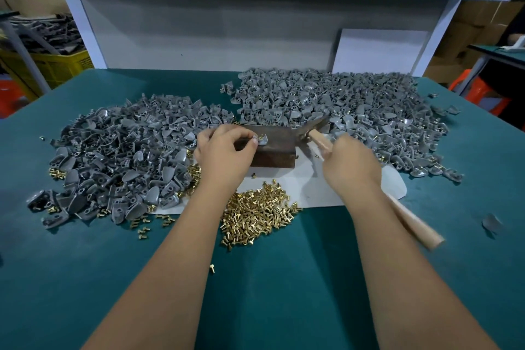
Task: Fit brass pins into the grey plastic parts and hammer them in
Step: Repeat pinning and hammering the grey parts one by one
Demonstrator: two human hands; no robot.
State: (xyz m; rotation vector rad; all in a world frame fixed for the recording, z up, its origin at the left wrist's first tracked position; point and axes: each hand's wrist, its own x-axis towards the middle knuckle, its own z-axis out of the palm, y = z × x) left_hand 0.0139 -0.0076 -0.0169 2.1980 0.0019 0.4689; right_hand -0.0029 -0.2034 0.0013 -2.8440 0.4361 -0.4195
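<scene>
**Pin seated, hammer poised**

Pin (pixel 259 137) stands in a grey part (pixel 263 140) on the block (pixel 272 148). Left hand (pixel 224 150) pinches the part to steady it; right hand (pixel 350 163) grips the hammer (pixel 318 133), head blurred beside the block, likely mid-swing.

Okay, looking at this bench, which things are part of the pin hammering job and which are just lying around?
In the job:
left hand, holding a grey part on the brown block
right hand, gripping the hammer
brass pins
grey parts piles

Lying about:
yellow crate
orange stool
</scene>
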